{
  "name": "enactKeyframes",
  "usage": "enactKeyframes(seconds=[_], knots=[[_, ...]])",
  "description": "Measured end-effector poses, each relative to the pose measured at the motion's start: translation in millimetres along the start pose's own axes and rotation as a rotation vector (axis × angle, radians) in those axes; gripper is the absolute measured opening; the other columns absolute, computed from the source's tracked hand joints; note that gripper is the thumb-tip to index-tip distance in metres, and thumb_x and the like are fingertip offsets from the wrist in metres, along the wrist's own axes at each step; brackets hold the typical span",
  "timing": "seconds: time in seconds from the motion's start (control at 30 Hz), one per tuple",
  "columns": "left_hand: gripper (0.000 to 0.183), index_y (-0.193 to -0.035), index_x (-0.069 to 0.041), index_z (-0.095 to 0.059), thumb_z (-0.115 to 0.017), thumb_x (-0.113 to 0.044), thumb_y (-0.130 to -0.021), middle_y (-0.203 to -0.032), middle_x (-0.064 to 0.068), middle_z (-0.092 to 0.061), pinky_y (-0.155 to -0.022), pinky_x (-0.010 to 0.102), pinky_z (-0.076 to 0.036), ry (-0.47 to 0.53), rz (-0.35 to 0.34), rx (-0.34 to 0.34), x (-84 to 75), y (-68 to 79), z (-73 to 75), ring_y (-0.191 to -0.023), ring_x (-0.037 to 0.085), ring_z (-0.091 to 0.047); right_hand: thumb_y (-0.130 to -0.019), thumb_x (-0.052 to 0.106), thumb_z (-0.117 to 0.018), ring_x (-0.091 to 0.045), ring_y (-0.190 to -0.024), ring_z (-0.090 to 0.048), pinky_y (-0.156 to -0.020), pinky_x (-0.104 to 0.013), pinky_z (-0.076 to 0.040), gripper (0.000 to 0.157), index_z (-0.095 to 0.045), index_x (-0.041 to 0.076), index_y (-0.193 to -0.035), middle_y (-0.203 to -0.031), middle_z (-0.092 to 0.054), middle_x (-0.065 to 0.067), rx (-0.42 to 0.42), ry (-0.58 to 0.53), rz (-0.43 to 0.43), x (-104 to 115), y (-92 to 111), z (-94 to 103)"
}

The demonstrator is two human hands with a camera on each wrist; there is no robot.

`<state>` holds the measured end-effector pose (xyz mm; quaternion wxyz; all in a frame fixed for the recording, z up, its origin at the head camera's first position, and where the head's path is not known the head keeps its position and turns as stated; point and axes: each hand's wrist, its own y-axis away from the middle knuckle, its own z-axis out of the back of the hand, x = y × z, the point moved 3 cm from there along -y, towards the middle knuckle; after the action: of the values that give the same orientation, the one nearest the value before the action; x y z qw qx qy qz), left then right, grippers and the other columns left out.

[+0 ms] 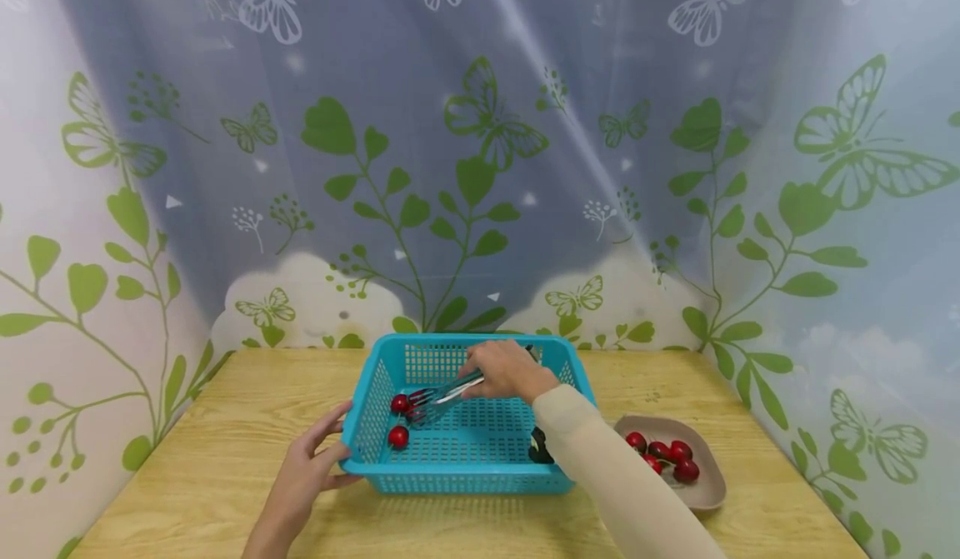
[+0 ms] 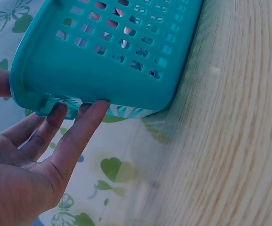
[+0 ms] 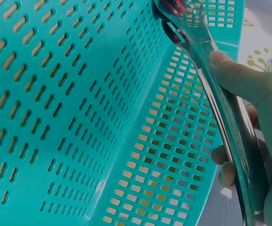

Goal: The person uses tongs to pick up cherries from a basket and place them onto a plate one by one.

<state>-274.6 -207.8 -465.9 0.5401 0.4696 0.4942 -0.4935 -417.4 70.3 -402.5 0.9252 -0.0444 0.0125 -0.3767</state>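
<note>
Okay, upper cherry point(image 1: 400, 404) sits left of centre in the head frame, inside the left end of the blue basket point(image 1: 480, 469), right at the prongs of the metal tongs point(image 1: 459, 390). Right hand point(image 1: 506, 369) grips the tongs mid-length; their arms look nearly together with a small gap at the tips. Can't tell if the cherry is really clamped: right wrist view has only a bit of red at the top edge. Lower cherry point(image 1: 398, 437) lies just below it in the frame, clear of the prongs. Left hand point(image 1: 303, 463) holds the basket's left end, fingers round the rim; looks a light hold. Main risk: round, glossy fruit on narrow prongs, so an off-centre squeeze could shoot it sideways. Squeeze too hard and the skin may bruise. A sideways push on the tongs could shift the basket if the left hand eases off. Lower right: beige dish point(image 1: 712, 496) with a group of cherries point(image 1: 681, 451), the right sleeve point(image 1: 615, 467) crossing its left side; a low elbow could knock it. All on the wooden table point(image 1: 300, 388).
</note>
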Motion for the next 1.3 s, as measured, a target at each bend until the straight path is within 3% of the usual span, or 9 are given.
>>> enactKeyframes(seconds=[0.47, 0.73, 0.93, 1.0, 1.17, 1.3], knots=[[0.066, -0.158, -0.015, -0.042, -0.053, -0.001, -0.095, -0.148, 0.023, -0.045, -0.082, 0.045, -0.068, -0.006, -0.020, -0.008, -5.5, 0.0, 1.2, -0.118, 0.034, -0.067, -0.092, 0.044, -0.074, -0.020, -0.124, -0.065, -0.096, -0.041, -0.063, 0.036, -0.077, 0.028, -0.124, -0.138, -0.069, -0.001, -0.012, -0.001, -0.004, 1.7, 2.6, 14.5], [0.066, -0.158, -0.014, -0.043, -0.053, 0.000, -0.094, -0.147, 0.023, -0.046, -0.081, 0.045, -0.068, 0.003, -0.018, -0.004, -2.3, 0.9, 0.3, -0.115, 0.033, -0.068, -0.091, 0.045, -0.075, -0.016, -0.100, -0.070, -0.073, -0.032, -0.062, 0.035, -0.078, 0.028, -0.122, -0.122, -0.073, 0.003, -0.050, 0.007, 0.029, 1.9, 8.4, 19.9], [0.065, -0.157, -0.014, -0.043, -0.053, 0.000, -0.094, -0.147, 0.023, -0.046, -0.081, 0.044, -0.068, -0.003, -0.022, 0.000, -1.7, 1.3, -1.7, -0.114, 0.033, -0.068, -0.093, 0.045, -0.073, -0.019, -0.110, -0.070, -0.082, -0.037, -0.065, 0.037, -0.077, 0.026, -0.125, -0.131, -0.071, -0.001, -0.056, -0.008, 0.034, 0.3, 13.5, 24.5], [0.065, -0.157, -0.014, -0.043, -0.053, 0.000, -0.094, -0.147, 0.023, -0.046, -0.081, 0.045, -0.068, -0.002, -0.020, -0.002, -1.4, 1.6, -2.1, -0.115, 0.033, -0.068, -0.093, 0.045, -0.073, -0.019, -0.110, -0.071, -0.079, -0.035, -0.064, 0.037, -0.077, 0.027, -0.125, -0.132, -0.071, -0.002, -0.062, -0.005, 0.034, 0.5, 15.2, 26.8], [0.066, -0.157, -0.013, -0.044, -0.053, 0.000, -0.094, -0.146, 0.023, -0.046, -0.081, 0.046, -0.068, 0.001, -0.012, -0.010, -0.9, 2.1, -2.1, -0.116, 0.034, -0.067, -0.092, 0.045, -0.074, -0.013, -0.085, -0.067, -0.054, -0.022, -0.049, 0.036, -0.077, 0.027, -0.123, -0.115, -0.072, 0.002, -0.079, 0.009, 0.044, 2.8, 19.1, 33.3], [0.066, -0.157, -0.014, -0.044, -0.053, -0.001, -0.093, -0.146, 0.023, -0.046, -0.081, 0.045, -0.068, -0.003, -0.006, -0.012, -0.9, 2.0, -0.7, -0.115, 0.032, -0.067, -0.092, 0.045, -0.074, -0.011, -0.078, -0.064, -0.049, -0.020, -0.039, 0.035, -0.077, 0.029, -0.123, -0.111, -0.071, 0.003, -0.091, 0.022, 0.042, 3.3, 20.2, 38.2]])
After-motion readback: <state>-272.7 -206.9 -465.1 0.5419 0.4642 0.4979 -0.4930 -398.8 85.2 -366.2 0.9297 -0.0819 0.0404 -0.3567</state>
